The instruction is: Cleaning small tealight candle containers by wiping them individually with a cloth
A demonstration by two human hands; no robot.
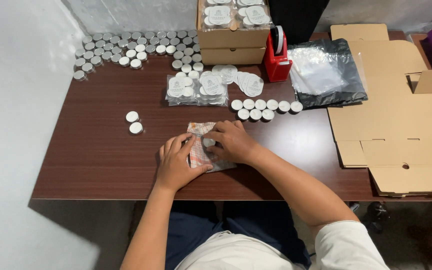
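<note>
From the head camera I'm looking down at a dark wooden desk [101, 150]. My left hand [178, 162] lies flat on a checked cloth [199, 150], fingers [176, 145] spread and pressing it down. My right hand [231, 142] sits on the same cloth, fingers curled around a small white tealight [208, 142] and pinching it against the fabric at the desk's near middle. Two loose tealights [134, 122] sit just left of my hands. A double row of tealights [263, 109] lies beyond the right hand, near clear packed bags [196, 90]. Further back, a big cluster of silver cups [126, 47], stacked cardboard boxes [233, 42] and a red tape dispenser [277, 60]. Flat cardboard [396, 120] covers the right side.
</note>
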